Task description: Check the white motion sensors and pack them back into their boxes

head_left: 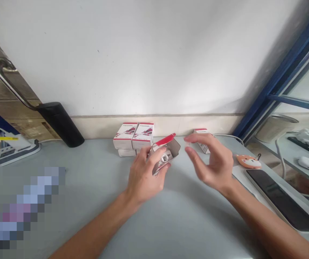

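Note:
My left hand [147, 171] is closed around a small white cardboard box [173, 146] whose red-edged flap stands up. The box is tilted, with its mouth facing right. Inside it shows a pale, shiny part [165, 158] with a squarish opening; its kind is unclear. To the right of the box, my right hand [213, 158] is raised above the table with thumb and forefinger curled towards each other. A small, clear-looking piece [188, 143] appears between those fingertips, too faint to name. Another white and red box [203, 145] stands behind my right hand, partly covered by it.
Stacked white and red boxes [134, 138] stand against the wall. A black cylinder [61, 124] is at the left, near a power strip [22, 149]. On the right lie an orange animal-faced case [248, 161] and a phone [281, 198], beside a blue-framed mirror or window [291, 100].

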Available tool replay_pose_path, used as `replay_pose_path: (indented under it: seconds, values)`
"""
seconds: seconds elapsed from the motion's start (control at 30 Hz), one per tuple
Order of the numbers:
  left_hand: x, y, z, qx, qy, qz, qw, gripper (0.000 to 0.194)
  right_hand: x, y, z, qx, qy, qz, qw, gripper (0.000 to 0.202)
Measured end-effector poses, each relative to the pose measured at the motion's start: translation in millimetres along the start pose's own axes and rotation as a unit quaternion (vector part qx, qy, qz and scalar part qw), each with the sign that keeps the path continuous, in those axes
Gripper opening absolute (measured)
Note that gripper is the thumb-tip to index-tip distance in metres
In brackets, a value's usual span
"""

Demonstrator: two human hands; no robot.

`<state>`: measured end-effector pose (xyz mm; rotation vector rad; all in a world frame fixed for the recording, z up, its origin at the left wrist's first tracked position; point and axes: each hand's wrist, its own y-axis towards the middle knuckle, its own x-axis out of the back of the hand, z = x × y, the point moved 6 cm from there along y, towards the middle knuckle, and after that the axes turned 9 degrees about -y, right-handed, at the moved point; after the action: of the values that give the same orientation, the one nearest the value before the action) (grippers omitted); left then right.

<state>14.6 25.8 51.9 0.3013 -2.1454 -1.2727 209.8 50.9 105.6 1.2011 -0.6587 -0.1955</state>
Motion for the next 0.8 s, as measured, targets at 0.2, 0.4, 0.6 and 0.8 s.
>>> replay_pose_path:
  seconds: [0.2, 0.4, 0.6, 0.8]
  values:
    - [-0.8, 1.3, 1.2, 0.061, -0.002, 0.022, 0.998, 0.025, -21.4, -13.3, 10.3, 0.071, -0.034, 0.067, 0.995, 0.025]
    - [0.9, -0.4, 10.2, 0.048, -0.077, -0.02, 0.996, 0.033, -28.8, -14.7, -0.8, 0.03, -0.024, 0.13, 0.991, 0.014]
    - [-2.9, -7.9, 23.5, 0.148, -0.205, -0.066, 0.965, 0.07, -37.1, -25.7, -7.0, -0.068, 0.063, 0.108, 0.99, 0.037]
    - [-7.3, -1.3, 15.7, 0.156, -0.265, 0.001, 0.951, 0.059, -42.2, -24.9, -2.6, -0.111, 0.16, 0.152, 0.969, 0.028]
